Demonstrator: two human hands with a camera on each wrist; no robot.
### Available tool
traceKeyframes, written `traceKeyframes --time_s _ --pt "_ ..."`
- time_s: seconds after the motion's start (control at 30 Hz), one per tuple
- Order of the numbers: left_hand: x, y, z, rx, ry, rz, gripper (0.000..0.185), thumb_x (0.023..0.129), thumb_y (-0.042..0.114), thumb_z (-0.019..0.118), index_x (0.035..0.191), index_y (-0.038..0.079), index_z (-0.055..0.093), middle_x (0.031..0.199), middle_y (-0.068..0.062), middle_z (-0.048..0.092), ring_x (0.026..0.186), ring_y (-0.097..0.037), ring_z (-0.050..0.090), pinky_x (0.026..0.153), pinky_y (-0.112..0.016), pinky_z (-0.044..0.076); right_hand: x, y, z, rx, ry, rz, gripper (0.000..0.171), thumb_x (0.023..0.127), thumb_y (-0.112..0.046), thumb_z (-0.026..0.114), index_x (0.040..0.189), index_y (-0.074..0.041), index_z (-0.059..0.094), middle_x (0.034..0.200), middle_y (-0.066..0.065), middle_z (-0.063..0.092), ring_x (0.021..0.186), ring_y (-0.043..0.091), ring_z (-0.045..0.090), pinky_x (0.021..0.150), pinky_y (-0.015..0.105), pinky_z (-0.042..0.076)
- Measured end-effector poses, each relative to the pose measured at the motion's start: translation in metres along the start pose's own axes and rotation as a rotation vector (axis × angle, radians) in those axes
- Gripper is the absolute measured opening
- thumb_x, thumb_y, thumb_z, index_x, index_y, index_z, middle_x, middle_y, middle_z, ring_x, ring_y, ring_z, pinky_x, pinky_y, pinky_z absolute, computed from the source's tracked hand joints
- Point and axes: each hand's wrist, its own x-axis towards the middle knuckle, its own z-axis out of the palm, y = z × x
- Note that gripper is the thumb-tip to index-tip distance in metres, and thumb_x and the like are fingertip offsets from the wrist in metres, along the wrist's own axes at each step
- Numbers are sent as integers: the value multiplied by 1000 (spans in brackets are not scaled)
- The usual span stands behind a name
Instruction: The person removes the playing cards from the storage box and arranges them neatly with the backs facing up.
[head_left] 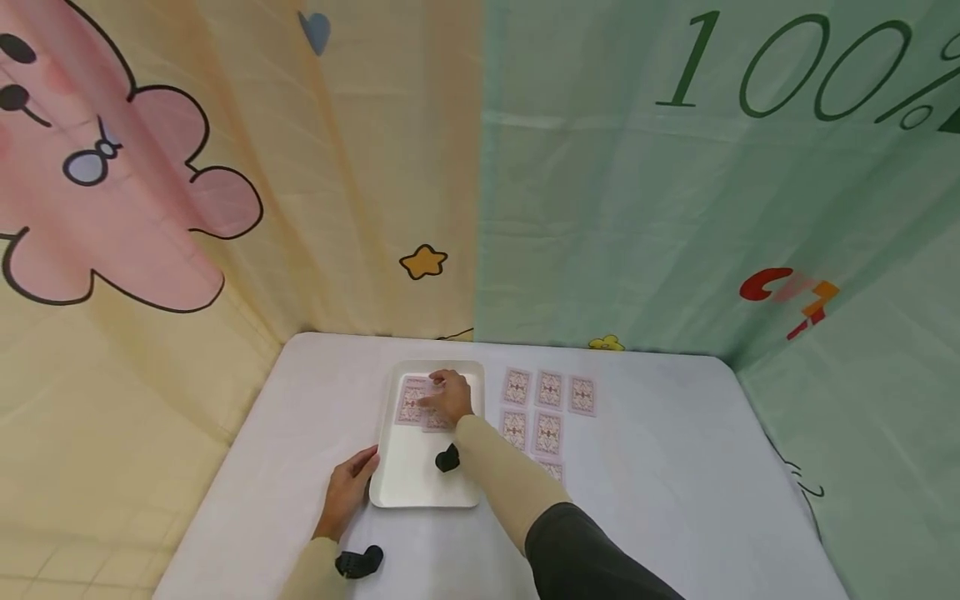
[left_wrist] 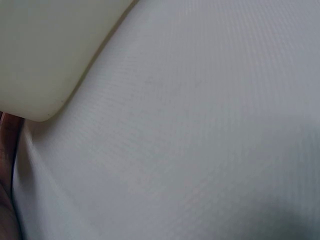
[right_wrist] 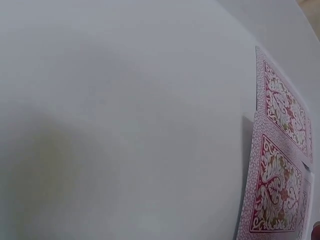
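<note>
My right hand (head_left: 452,398) is over the far part of a white tray (head_left: 408,492), its thumb and index finger spread apart above the playing cards there. One patterned playing card (head_left: 410,402) lies face down at the tray's left side. Beside it a second playing card (head_left: 437,419) is partly covered by the hand. In the right wrist view, a near card (right_wrist: 277,190) overlaps a farther card (right_wrist: 285,102), and a fingertip shows at the lower right edge. Against the tray's left rim, my left hand (head_left: 349,490) rests with its fingertips touching the side.
Right of the tray, several face-down cards (head_left: 550,389) lie in rows on the white-covered table (head_left: 660,467). The nearest card (head_left: 551,469) is partly hidden by my right sleeve. Printed curtains (head_left: 600,208) hang behind the table and along its sides.
</note>
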Motion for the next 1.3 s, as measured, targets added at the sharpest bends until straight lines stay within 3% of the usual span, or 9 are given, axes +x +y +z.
traceKeyframes --time_s 0.13,0.4,0.87,1.3 --pt "-2 -1 3 -6 1 6 42 98 21 57 130 -6 56 133 -25 55 125 -37 50 104 -49 41 -2 -3 4 -59 -15 44 52 68 -19 89 114 -7 66 108 3 64 101 23 53 95 37 45" --pt "-4 -1 8 -32 -10 34 41 97 19 59 129 -7 56 131 -25 56 124 -36 51 103 -47 42 1 -1 11 -180 -25 41 63 66 -24 90 120 -5 63 114 7 62 102 25 49 100 40 41" --pt "-2 1 7 -22 -5 41 42 98 20 58 129 -7 56 131 -25 56 123 -38 52 102 -48 43 4 0 18 -428 -63 -50 73 64 -35 91 125 -10 60 123 9 57 111 27 46 106 48 32" --pt "-2 -1 2 -21 11 25 41 98 20 58 129 -7 56 130 -25 57 123 -37 52 102 -48 43 5 -2 29 -487 -63 -86 66 63 -35 90 121 -14 65 120 9 56 112 28 46 102 47 32"
